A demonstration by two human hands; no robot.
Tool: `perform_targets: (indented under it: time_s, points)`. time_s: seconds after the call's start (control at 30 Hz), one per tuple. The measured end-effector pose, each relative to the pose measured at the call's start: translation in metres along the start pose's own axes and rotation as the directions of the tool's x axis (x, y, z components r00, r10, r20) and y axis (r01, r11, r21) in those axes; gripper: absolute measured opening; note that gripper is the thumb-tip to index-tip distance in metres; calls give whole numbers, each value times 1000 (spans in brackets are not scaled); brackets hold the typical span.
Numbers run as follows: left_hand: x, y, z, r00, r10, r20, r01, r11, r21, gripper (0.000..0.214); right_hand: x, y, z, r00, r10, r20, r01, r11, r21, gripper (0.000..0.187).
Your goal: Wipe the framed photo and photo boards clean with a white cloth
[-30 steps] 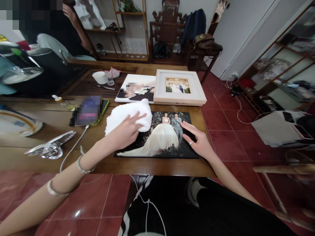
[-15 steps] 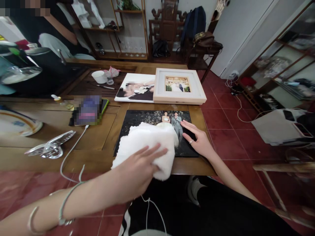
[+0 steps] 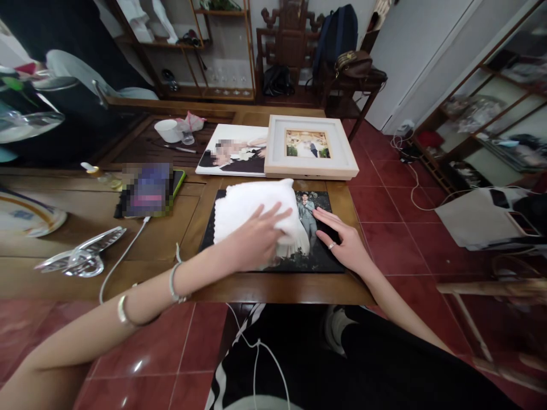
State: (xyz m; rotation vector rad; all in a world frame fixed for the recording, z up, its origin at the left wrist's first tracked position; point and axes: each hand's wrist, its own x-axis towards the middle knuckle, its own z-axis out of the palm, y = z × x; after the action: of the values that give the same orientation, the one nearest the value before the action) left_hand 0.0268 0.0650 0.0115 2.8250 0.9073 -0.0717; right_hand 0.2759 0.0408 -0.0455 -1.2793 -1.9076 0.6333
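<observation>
My left hand (image 3: 262,239) holds a white fluffy cloth (image 3: 245,202) pressed against a dark photo panel (image 3: 327,259) near the table's front edge. Several fingers show on top of the cloth; its underside is hidden. Much of the panel's left half, including part of the pictured couple, lies under the cloth. On the panel's right side my right hand (image 3: 344,242) rests with fingers extended, touching the surface beside the figure in the grey suit. It wears a ring and holds nothing.
Behind the panel are a white-edged photo print (image 3: 209,162) and a light wooden picture frame (image 3: 311,168). To the left lie a phone (image 3: 151,191) with a white cable, a silver hair clip (image 3: 81,256), a dropper bottle (image 3: 105,177) and a white cup (image 3: 167,131).
My left hand and the cloth have moved away from me, up across the panel, uncovering its lower edge. My right hand stays in place.
</observation>
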Motion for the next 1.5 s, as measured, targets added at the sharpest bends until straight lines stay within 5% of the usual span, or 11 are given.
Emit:
perform_targets:
  time_s: [0.13, 0.23, 0.37, 0.53, 0.7, 0.83, 1.03, 1.13, 1.27, 1.5]
  points:
    - [-35, 50, 5, 986, 167, 19, -167, 986, -5, 24, 0, 1, 0, 1000, -7, -6, 7, 1000, -7, 41]
    - [-54, 65, 8, 966, 258, -5, -258, 966, 15, 22, 1, 1, 0, 1000, -17, -2, 17, 1000, -10, 40]
    - [-46, 49, 7, 978, 207, -12, -206, 978, 44, 23, 1, 1, 0, 1000, -14, 2, 14, 1000, -16, 41]
    - [4, 6, 5, 993, 79, -90, -68, 990, 125, 32, 0, 0, 0, 1000, -3, 3, 3, 1000, -18, 41]
    - [46, -19, 5, 992, 71, -102, -50, 979, 196, 32, 1, -1, -1, 1000, 5, 5, -5, 1000, -7, 41]
    - [42, 0, 8, 989, 89, -117, -60, 971, 232, 30, 0, 1, 0, 1000, 10, 16, -10, 1000, 13, 39]
    - [-4, 64, 12, 979, 192, -63, -172, 956, 239, 26, -1, 6, 1, 999, 32, -13, -31, 998, 59, 38]
    - [-20, 80, 13, 961, 268, -66, -248, 944, 216, 25, -1, 4, 1, 1000, 27, -10, -27, 998, 62, 39]
    - [-13, 72, 11, 974, 214, -80, -195, 961, 196, 25, -2, 1, -1, 999, 45, -18, -44, 997, 59, 40]
    - [36, 30, 3, 989, -35, -143, 66, 974, 217, 33, -2, 2, -2, 999, 46, 1, -46, 997, 60, 42]
